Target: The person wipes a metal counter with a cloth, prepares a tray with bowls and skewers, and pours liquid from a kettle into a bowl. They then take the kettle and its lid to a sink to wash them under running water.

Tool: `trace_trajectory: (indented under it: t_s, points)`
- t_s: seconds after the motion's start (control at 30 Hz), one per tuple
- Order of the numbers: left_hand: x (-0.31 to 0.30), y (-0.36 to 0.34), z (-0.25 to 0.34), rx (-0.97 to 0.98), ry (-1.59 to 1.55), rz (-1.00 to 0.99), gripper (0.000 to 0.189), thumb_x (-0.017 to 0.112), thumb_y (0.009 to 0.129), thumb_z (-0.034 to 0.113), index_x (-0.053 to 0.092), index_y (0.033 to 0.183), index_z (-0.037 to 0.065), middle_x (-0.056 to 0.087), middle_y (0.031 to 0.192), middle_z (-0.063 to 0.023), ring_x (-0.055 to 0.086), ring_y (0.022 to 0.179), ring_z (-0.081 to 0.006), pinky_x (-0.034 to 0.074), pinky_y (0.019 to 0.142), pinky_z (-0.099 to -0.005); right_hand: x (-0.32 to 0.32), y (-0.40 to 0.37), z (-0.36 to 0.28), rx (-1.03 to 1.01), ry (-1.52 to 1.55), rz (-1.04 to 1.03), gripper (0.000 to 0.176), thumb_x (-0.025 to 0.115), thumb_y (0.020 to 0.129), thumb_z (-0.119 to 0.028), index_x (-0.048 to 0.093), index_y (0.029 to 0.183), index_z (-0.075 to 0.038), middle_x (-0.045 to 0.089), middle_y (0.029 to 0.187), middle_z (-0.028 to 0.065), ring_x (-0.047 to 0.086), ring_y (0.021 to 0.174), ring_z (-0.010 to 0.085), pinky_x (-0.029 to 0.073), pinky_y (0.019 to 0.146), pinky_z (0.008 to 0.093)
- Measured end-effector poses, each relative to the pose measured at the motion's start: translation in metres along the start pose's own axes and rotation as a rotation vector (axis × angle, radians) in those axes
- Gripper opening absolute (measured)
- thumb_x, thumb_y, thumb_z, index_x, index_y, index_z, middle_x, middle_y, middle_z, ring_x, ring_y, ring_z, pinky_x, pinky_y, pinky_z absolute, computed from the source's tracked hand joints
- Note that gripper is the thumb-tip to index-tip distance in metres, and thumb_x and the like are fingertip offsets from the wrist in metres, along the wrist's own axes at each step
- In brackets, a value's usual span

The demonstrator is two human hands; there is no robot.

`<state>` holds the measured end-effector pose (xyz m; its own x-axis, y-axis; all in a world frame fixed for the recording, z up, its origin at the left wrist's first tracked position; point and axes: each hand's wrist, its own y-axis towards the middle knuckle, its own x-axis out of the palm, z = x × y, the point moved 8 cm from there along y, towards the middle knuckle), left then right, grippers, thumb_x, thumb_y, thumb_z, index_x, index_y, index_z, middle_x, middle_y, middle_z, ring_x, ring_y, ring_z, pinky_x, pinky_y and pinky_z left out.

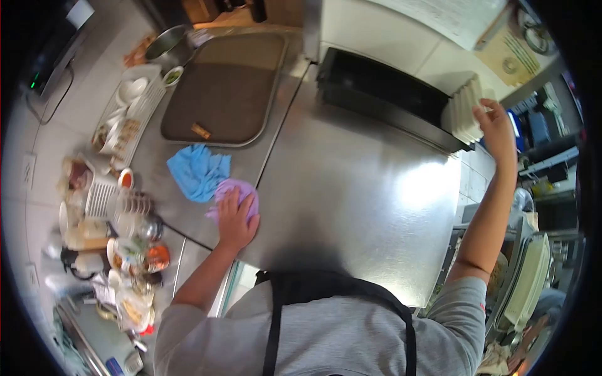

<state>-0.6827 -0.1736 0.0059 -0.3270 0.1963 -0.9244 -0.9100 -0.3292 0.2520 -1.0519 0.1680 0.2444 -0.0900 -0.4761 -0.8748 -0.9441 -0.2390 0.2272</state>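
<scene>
My left hand rests on a bunched purple cloth, fingers slightly spread and thumb apart. Touching that cloth is a crumpled blue cloth. At the far right of the steel counter, my right hand has its bent fingers and thumb at the outer edge of a row of white dishes. These dishes stand on edge, packed together, at the right end of a long black bin. The exact contact of the right fingertips is partly hidden.
A brown tray with a small brown packet lies at the back left. Beside it are a metal pot and a white basket. Jars and bottles crowd the left side. Racks with pale trays stand at right.
</scene>
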Motion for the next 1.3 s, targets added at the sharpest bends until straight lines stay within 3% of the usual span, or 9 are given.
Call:
trace_trajectory:
  t_s: [0.2, 0.33, 0.43, 0.57, 0.73, 0.9, 1.17, 1.27, 1.3]
  points:
    - [0.000, 0.002, -0.005, 0.034, -0.216, 0.047, 0.044, 0.052, 0.076, 0.025, 0.047, 0.117, 0.008, 0.039, 0.124, -0.0198, 0.033, 0.117, -0.0354, 0.023, 0.096, -0.0460, 0.182, -0.112, -0.121, -0.409, 0.253, -0.531, 0.034, 0.066, 0.072, -0.023, 0.058, 0.099, -0.005, 0.061, 0.087, 0.0143, 0.060, 0.079, 0.0251, 0.047, 0.070, 0.0337]
    - [-0.023, -0.008, -0.040, -0.055, -0.822, 0.484, 0.035, 0.043, 0.085, 0.020, 0.048, 0.112, -0.001, 0.047, 0.118, -0.0165, 0.043, 0.111, -0.0267, 0.030, 0.094, -0.0335, 0.260, -0.202, -0.220, -0.704, 0.519, -0.760, 0.047, 0.065, 0.072, -0.029, 0.051, 0.111, -0.006, 0.050, 0.111, 0.0167, 0.049, 0.103, 0.0274, 0.043, 0.080, 0.0334]
    - [-0.002, -0.025, -0.099, -0.576, -1.202, 0.575, 0.030, 0.043, 0.085, 0.018, 0.050, 0.108, -0.001, 0.050, 0.114, -0.0139, 0.045, 0.107, -0.0252, 0.031, 0.093, -0.0349, 0.295, -0.250, -0.271, -0.944, 0.467, -0.665, 0.058, 0.064, 0.070, -0.040, 0.047, 0.116, -0.008, 0.040, 0.121, 0.0213, 0.038, 0.113, 0.0342, 0.034, 0.092, 0.0400]
    - [-0.040, -0.001, -0.120, -0.312, -0.355, 0.512, 0.031, 0.045, 0.084, 0.019, 0.050, 0.110, 0.004, 0.048, 0.117, -0.0169, 0.039, 0.111, -0.0330, 0.028, 0.094, -0.0394, 0.340, -0.290, -0.293, -0.871, 0.203, -0.492, 0.060, 0.059, 0.069, -0.046, 0.048, 0.116, -0.011, 0.037, 0.125, 0.0186, 0.029, 0.120, 0.0351, 0.025, 0.096, 0.0492]
    - [-0.004, 0.028, -0.148, -0.509, 0.286, 0.121, 0.059, 0.039, 0.081, 0.048, 0.041, 0.123, 0.007, 0.030, 0.132, -0.0199, 0.021, 0.122, -0.0435, 0.017, 0.098, -0.0501, 0.332, -0.382, -0.286, -1.232, 0.195, -0.509, 0.048, 0.055, 0.074, -0.037, 0.048, 0.117, -0.018, 0.035, 0.130, 0.0122, 0.026, 0.124, 0.0308, 0.021, 0.099, 0.0488]
    - [0.008, 0.031, -0.155, -0.643, 0.345, 0.021, 0.067, 0.037, 0.080, 0.051, 0.030, 0.131, 0.008, 0.024, 0.136, -0.0189, 0.019, 0.124, -0.0420, 0.014, 0.100, -0.0494, 0.315, -0.289, -0.198, -0.767, -0.100, -0.421, 0.040, 0.050, 0.078, -0.022, 0.047, 0.118, -0.018, 0.035, 0.130, 0.0128, 0.029, 0.122, 0.0303, 0.025, 0.097, 0.0485]
    - [0.013, 0.032, -0.158, -0.686, 0.434, -0.085, 0.065, 0.027, 0.083, 0.055, 0.023, 0.134, 0.014, 0.018, 0.139, -0.0149, 0.016, 0.126, -0.0392, 0.014, 0.100, -0.0496, 0.170, -0.184, 0.149, 0.261, -0.393, 0.248, 0.027, 0.048, 0.080, -0.022, 0.051, 0.106, -0.016, 0.038, 0.126, 0.0061, 0.040, 0.111, 0.0272, 0.035, 0.083, 0.0523]
    - [0.015, 0.034, -0.159, -0.738, 0.444, -0.121, 0.066, 0.027, 0.083, 0.056, 0.021, 0.134, 0.015, 0.017, 0.138, -0.0169, 0.015, 0.125, -0.0418, 0.015, 0.099, -0.0528, 0.189, -0.184, 0.148, 0.300, -0.174, 0.123, 0.029, 0.047, 0.080, -0.022, 0.051, 0.107, -0.012, 0.043, 0.120, 0.0124, 0.038, 0.112, 0.0321, 0.034, 0.084, 0.0510]
    - [0.015, 0.034, -0.158, -0.756, 0.437, -0.130, 0.066, 0.027, 0.082, 0.056, 0.021, 0.134, 0.014, 0.016, 0.138, -0.0179, 0.015, 0.124, -0.0427, 0.015, 0.099, -0.0534, 0.204, -0.194, 0.096, 0.020, -0.212, 0.136, 0.030, 0.048, 0.079, -0.021, 0.051, 0.107, -0.011, 0.045, 0.118, 0.0143, 0.038, 0.113, 0.0326, 0.033, 0.086, 0.0503]
